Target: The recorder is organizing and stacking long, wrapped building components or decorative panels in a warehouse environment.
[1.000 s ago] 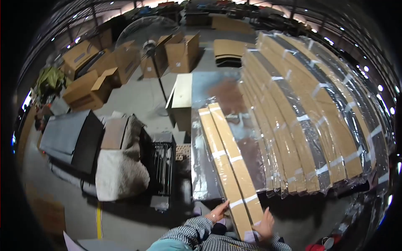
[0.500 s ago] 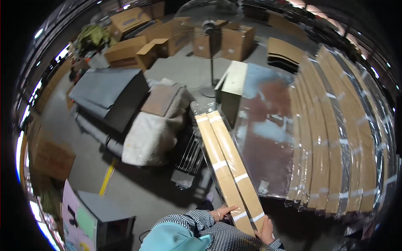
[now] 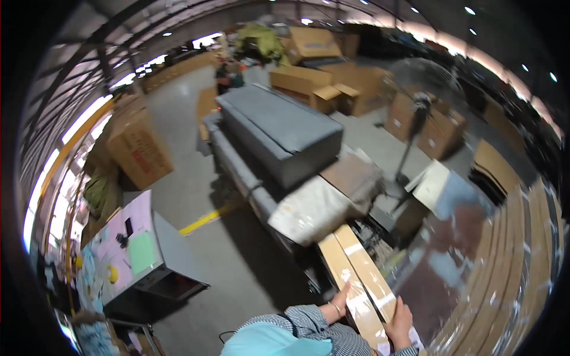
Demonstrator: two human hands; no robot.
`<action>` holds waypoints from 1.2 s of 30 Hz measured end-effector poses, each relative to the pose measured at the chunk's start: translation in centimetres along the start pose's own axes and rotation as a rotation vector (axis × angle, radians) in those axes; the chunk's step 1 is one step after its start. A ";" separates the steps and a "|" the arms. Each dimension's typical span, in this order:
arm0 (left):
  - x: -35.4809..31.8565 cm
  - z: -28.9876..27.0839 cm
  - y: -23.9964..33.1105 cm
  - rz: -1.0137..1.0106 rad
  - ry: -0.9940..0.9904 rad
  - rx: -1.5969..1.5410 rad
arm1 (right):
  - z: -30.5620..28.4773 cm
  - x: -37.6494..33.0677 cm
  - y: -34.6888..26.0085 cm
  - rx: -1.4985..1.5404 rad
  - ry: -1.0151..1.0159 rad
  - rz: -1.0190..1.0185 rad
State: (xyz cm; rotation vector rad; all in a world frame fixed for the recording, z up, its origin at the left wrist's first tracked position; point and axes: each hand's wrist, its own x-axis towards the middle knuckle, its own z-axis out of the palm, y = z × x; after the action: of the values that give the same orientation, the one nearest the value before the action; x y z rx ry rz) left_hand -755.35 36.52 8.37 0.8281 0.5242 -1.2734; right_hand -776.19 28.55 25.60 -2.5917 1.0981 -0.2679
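Two long, narrow brown cardboard packs lie side by side in clear plastic wrap, with white tape bands across them. They slant away from me toward a bench-like machine. My left hand grips their left edge, a bracelet at its wrist. On the right edge my right hand is closed around the other pack, nearer to me. The fingertips under the packs are hidden. Just beyond the far ends is a whitish, plastic-covered machine part; whether the packs touch it I cannot tell.
A long grey machine housing stands ahead. At right are a worn brown-and-blue table and stacked wrapped cardboard strips. A desk with pink and green sheets is at left. Beyond stand a fan and large cartons.
My view has swung left, so the machine and desk sit farther right in it. Both hands keep hold of the packs, whose far ends now appear beside the machine's whitish part.
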 end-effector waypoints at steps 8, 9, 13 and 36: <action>-0.5 0.1 3.9 -0.012 -0.083 -0.022 | -0.7 3.7 -2.4 0.032 -0.137 -0.038; -0.2 0.5 4.6 -0.011 -0.092 -0.018 | -2.3 4.4 -3.6 0.044 -0.240 -0.028; -0.1 2.8 6.5 -0.060 -0.066 0.042 | 1.7 5.7 -1.5 0.021 -0.013 0.051; 11.5 10.3 -4.3 -0.647 -0.340 0.572 | -28.2 -17.1 9.2 -0.484 0.755 0.898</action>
State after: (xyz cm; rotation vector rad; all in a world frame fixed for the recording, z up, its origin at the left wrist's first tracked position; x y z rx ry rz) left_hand -757.79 21.00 5.05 0.9109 0.1394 -2.1767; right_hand -802.25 28.92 47.79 -2.0240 2.7137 -0.8594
